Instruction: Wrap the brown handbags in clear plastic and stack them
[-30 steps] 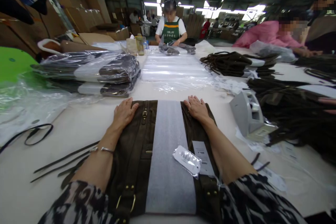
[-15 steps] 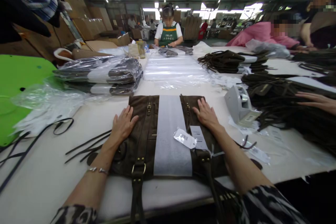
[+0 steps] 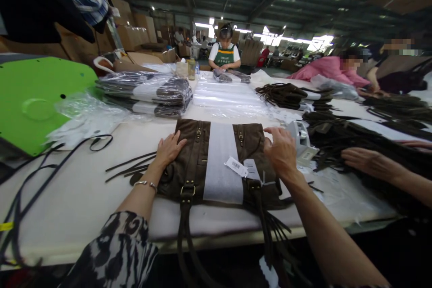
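A dark brown handbag [image 3: 191, 157] lies flat on the table before me, its long handles [image 3: 185, 229] hanging over the front edge. A white paper band [image 3: 221, 166] runs down its middle. A barcode tag [image 3: 236, 166] and a second label [image 3: 251, 169] rest on the right part. My left hand [image 3: 169, 148] is spread on the bag's left edge, palm down, holding nothing. At the right edge, my right hand [image 3: 281, 149] has its fingers bent and apart, close to the bag's side; no grip on it shows.
Plastic-wrapped bags [image 3: 145, 92] are stacked at back left, near a green machine [image 3: 37, 103] and black cables. Clear plastic sheets [image 3: 229, 94] lie ahead. A grey tape dispenser [image 3: 301, 141] stands right, beside piled dark bags [image 3: 324, 130]. A co-worker's hand [image 3: 371, 162] reaches in there.
My right hand has come off the bag's top surface to its right edge, fingers now bent. My left hand stays on the left edge. The co-worker's hand reaches farther in. The view has shifted.
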Available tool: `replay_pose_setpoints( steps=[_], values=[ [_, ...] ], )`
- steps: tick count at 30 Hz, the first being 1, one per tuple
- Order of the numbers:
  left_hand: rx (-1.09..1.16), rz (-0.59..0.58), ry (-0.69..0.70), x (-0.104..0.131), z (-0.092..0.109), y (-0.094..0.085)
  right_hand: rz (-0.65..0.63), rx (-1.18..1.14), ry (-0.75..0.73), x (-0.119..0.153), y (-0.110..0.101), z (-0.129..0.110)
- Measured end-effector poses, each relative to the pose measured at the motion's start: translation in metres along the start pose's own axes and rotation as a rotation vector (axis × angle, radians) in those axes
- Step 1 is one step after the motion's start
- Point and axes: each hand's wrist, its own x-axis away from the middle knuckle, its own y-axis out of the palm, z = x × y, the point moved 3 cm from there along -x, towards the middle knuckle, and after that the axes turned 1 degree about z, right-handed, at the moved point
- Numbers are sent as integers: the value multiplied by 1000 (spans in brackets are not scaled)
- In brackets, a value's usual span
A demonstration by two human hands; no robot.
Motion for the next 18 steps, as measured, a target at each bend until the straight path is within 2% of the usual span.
replay_pose_setpoints(
  steps=[2,4,6,8,9,11,14,18],
  values=[
    [0,0,-5,0,-1,1,96,-98,17,5,-20,-11],
    [4,3,-5,-1,0,1,84,-266,16,12,-28,-24],
    [7,8,-9,-1,0,0,-134,-375,-78,22,-21,-41],
    [8,14,-15,0,1,-1,-452,-304,-197,38,-3,-57],
    [9,15,-16,0,1,-1,-581,-221,-220,45,8,-62],
    [11,16,-16,1,1,-2,-734,-92,-162,55,26,-63],
    [14,19,-14,1,1,-1,-795,-114,-27,55,41,-57],
    [21,24,-17,1,1,0,-735,-138,67,40,33,-36]
  ],
)
